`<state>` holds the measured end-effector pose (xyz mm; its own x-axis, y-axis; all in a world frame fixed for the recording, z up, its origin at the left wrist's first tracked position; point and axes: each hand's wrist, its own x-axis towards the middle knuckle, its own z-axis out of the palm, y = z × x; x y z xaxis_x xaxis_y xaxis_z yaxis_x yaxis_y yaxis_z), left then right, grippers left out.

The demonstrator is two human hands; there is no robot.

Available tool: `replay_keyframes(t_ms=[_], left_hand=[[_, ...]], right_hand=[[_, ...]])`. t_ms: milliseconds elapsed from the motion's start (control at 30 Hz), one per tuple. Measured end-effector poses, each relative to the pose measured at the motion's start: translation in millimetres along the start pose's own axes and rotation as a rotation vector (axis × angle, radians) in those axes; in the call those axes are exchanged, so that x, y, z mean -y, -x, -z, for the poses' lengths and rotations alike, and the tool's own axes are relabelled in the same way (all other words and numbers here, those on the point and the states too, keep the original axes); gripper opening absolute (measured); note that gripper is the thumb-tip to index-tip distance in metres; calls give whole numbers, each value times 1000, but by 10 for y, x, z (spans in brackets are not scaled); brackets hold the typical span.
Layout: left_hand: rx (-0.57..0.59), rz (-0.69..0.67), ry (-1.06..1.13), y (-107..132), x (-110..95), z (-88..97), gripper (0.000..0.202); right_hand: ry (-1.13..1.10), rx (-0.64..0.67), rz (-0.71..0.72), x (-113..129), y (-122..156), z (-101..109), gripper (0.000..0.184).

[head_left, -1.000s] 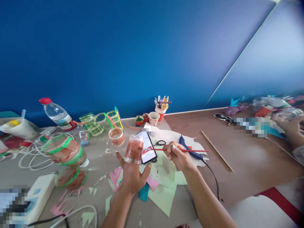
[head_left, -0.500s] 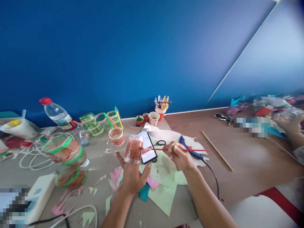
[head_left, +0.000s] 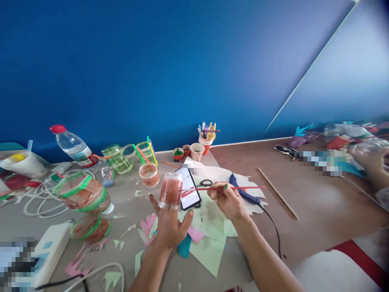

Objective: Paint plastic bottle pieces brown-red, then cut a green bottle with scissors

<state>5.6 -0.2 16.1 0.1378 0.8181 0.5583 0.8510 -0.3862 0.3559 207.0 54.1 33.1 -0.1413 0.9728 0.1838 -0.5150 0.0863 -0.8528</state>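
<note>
A clear plastic bottle section [head_left: 171, 191], coated with reddish-brown paint, sits over the fingers of my left hand [head_left: 170, 227], which supports it from within. The thumb and one other finger stick out to the sides. Between its fingertips my right hand [head_left: 229, 201] pinches a thin red paintbrush [head_left: 251, 187]. The brush points left, and its tip is at the right side of the painted plastic. Behind the plastic lies a phone [head_left: 190, 198] with its screen lit. Another brown-painted plastic ring [head_left: 149, 175] stands just beyond, to the left.
Small paint cups [head_left: 178, 153] and a cup of utensils [head_left: 206, 142] stand by the wall. A blue glue gun [head_left: 246, 195] with its cord and a wooden stick [head_left: 278, 194] lie right. Left are a water bottle [head_left: 75, 147], painted bottle pieces [head_left: 83, 192] and a power strip [head_left: 53, 249]. A co-worker's hand [head_left: 372, 164] is far right.
My right hand has shifted slightly left and up, and the brush now lies a little flatter. My left hand and the painted plastic stay in place.
</note>
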Motion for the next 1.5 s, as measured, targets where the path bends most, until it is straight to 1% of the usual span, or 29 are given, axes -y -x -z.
replay_keyframes(t_ms=[267,433,533,633,733,833,933,1033,1100,1233,1367,1500], left_hand=[[0,17,85,11,1,1,81],[-37,63,132,33,37,-17,80],[-37,76,152,28,34,-8,79],[-27,77,166,25,17,-1,79],[-35,72,171,27,8,-1,79],[-44,78,178,22,10,2,80],[-34,74,162,11,6,12,79],[-33,62,138,4,-1,18,78],[-34,56,121,5,-1,14,78],[-14,39,59,15,7,-10,81],[-7,11,16,21,6,-24,83],[5,19,-2,22,3,-27,85]], right_hand=[[37,48,-18,25,-32,-79,30],[93,37,-5,44,-50,11,28],[49,36,27,24,-41,50,25],[8,98,33,0,-32,28,22],[35,151,13,2,-35,-2,21],[79,129,35,29,-41,4,22],[73,104,74,48,-40,9,23],[91,146,35,48,-37,-2,23],[113,143,9,48,-39,2,24],[97,71,38,62,-48,40,25],[104,106,24,66,-53,45,26],[100,71,68,70,-57,18,24]])
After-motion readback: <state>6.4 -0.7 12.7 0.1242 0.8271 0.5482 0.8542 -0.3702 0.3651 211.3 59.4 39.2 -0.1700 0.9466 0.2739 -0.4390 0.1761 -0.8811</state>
